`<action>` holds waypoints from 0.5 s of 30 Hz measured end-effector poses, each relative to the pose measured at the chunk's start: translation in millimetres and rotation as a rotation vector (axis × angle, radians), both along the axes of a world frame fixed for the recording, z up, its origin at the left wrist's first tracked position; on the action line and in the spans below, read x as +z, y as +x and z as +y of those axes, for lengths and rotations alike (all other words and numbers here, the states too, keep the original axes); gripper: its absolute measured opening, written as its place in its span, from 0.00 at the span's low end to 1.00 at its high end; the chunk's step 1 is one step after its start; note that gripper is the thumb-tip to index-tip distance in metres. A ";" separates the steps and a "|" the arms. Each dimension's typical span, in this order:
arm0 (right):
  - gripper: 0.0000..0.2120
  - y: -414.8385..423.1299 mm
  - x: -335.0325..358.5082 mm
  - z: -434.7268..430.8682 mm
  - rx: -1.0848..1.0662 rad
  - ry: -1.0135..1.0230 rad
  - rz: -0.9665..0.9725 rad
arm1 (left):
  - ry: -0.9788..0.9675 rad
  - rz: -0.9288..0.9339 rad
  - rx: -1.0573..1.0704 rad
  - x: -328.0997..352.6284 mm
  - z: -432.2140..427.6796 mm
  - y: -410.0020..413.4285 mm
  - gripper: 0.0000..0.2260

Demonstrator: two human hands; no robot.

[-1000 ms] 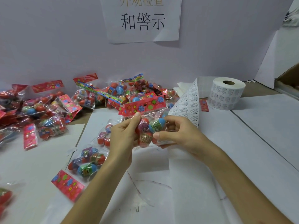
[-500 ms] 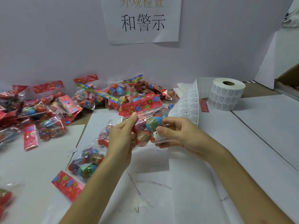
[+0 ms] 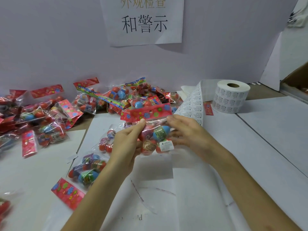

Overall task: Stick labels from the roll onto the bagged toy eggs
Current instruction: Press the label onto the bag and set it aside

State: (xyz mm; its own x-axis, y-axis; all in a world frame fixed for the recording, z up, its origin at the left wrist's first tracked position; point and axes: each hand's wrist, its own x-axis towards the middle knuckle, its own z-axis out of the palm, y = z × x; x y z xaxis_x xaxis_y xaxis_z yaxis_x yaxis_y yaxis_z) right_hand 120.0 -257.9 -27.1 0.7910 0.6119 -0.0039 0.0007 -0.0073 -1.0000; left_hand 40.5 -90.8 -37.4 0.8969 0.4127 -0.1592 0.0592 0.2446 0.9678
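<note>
Presently the bag of toy eggs is pinched by the left hand above the tabletop; the right hand lies open beside it. The label should be pressed flat at its edges.

- Wall sign: the top edge of the frame is cutting through its upper row of characters.
- Left hand: it is pinching the held bag, and its palm side is facing away, unseen.
- Right hand: its fingertips are passing behind the held bag, so its grip is not showing.
- Stuck label: only the heading "WARNING" is reading clearly, the print below being too small.
- Label roll: its print is appearing too small to read.
- Blurred bag: the left edge is cropping it.
- Cardboard box: the right edge is cropping it.
</note>
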 end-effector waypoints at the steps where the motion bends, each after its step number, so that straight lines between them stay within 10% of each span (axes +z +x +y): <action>1: 0.17 0.7 0.1 -1.3 -0.023 0.006 -0.032 | 0.036 -0.006 -0.034 -0.4 -2.1 -0.9 0.15; 15: 0.08 9.9 11.5 -24.8 -0.125 -0.016 -0.001 | 0.081 -0.102 -0.167 -2.7 3.4 0.1 0.19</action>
State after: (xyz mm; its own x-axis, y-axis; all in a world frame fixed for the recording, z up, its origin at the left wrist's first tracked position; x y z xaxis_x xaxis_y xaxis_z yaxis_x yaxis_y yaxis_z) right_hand 129.9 -282.6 -15.6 0.8609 0.5087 -0.0122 -0.0001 -0.0238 -0.9997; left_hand 40.6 -87.4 -40.0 0.9636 0.2649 -0.0361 -0.0073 0.1612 0.9869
